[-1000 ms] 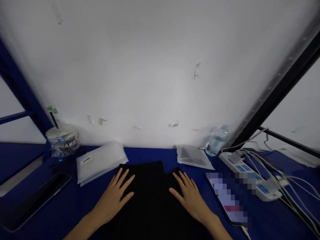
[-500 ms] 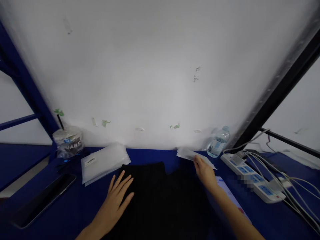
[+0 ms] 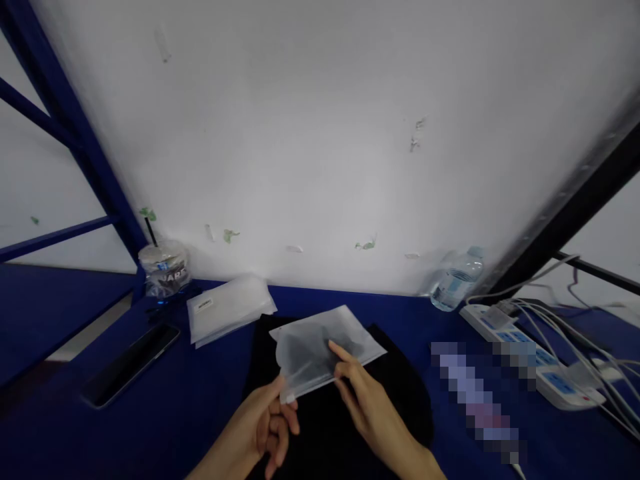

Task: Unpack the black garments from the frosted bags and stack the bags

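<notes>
A frosted clear plastic bag [image 3: 305, 350] is held up over a piece of black cloth [image 3: 320, 437] spread on the blue table. My left hand [image 3: 273, 420] pinches the bag's near left corner between thumb and fingers. On the bag's right part, my right hand [image 3: 363, 393] grips the near edge, its index finger stretched over the upper face. Dark cloth shows through the thin plastic. A stack of similar frosted bags [image 3: 227, 307], the top one with a small white label, lies to the left behind my left hand.
At the left lie a phone [image 3: 133, 363] and a wrapped cup with a straw [image 3: 165, 267]. To the right stand a water bottle [image 3: 455, 283] and a white power strip [image 3: 560, 383] with several cables. A white wall [image 3: 320, 167] closes the back.
My right hand has brought the plastic bag from the back right to the middle, over the black cloth. My left hand has left the cloth and taken hold of the bag's corner.
</notes>
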`<action>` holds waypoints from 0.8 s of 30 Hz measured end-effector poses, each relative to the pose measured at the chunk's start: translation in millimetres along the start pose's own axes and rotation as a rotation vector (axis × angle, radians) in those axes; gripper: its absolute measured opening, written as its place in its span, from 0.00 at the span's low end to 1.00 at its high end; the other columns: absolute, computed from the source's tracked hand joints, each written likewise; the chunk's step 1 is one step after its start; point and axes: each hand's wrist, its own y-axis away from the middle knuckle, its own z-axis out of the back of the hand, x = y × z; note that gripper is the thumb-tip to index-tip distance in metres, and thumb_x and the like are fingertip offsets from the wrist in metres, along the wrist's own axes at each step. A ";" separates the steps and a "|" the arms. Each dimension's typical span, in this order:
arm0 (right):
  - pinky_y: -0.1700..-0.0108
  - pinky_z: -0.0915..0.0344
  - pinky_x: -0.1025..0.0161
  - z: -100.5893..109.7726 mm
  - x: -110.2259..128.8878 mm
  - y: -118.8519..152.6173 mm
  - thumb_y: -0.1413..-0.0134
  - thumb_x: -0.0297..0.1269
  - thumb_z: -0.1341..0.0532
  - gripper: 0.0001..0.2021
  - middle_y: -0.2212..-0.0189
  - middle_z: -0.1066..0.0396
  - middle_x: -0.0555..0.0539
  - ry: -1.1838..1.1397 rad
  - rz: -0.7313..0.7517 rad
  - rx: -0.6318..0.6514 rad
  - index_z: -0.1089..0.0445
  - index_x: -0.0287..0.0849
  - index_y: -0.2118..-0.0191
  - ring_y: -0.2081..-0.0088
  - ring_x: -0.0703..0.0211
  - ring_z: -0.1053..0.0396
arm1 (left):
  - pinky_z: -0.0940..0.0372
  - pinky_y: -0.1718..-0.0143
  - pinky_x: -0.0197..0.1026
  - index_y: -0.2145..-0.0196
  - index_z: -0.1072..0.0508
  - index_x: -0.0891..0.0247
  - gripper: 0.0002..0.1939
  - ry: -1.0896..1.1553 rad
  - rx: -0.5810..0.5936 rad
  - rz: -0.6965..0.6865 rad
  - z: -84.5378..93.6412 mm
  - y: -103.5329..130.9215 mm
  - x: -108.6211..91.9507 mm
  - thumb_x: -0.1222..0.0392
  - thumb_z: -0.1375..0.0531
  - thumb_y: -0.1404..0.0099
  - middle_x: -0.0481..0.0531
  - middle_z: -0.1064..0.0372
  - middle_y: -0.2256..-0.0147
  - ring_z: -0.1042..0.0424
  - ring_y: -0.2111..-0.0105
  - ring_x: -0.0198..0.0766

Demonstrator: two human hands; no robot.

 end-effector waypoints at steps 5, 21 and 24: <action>0.67 0.30 0.66 -39.6 18.6 19.9 0.37 0.46 0.48 0.13 0.67 0.27 0.45 -0.241 -0.365 -0.230 0.33 0.43 0.60 0.69 0.59 0.26 | 0.57 0.95 0.26 0.74 0.30 0.66 0.22 -0.014 -0.116 0.013 13.5 -3.8 12.3 0.42 0.36 0.41 0.46 0.34 0.84 0.42 0.93 0.25; 0.89 0.49 0.75 -93.1 40.8 3.1 0.60 0.67 0.38 0.29 0.89 0.42 0.57 -1.067 -0.737 -0.058 0.39 0.41 0.79 0.90 0.74 0.47 | 0.62 0.91 0.28 0.80 0.34 0.64 0.26 -0.048 -0.048 -0.030 -1.9 6.9 15.9 0.37 0.34 0.48 0.36 0.51 0.90 0.55 0.93 0.21; 0.90 0.48 0.73 -75.8 28.7 7.3 0.63 0.65 0.36 0.28 0.88 0.41 0.58 -1.033 -0.791 -0.227 0.39 0.41 0.80 0.90 0.75 0.50 | 0.61 0.89 0.29 0.82 0.38 0.62 0.27 -0.003 -0.051 -0.027 -0.1 21.1 10.0 0.39 0.34 0.46 0.36 0.54 0.91 0.56 0.92 0.22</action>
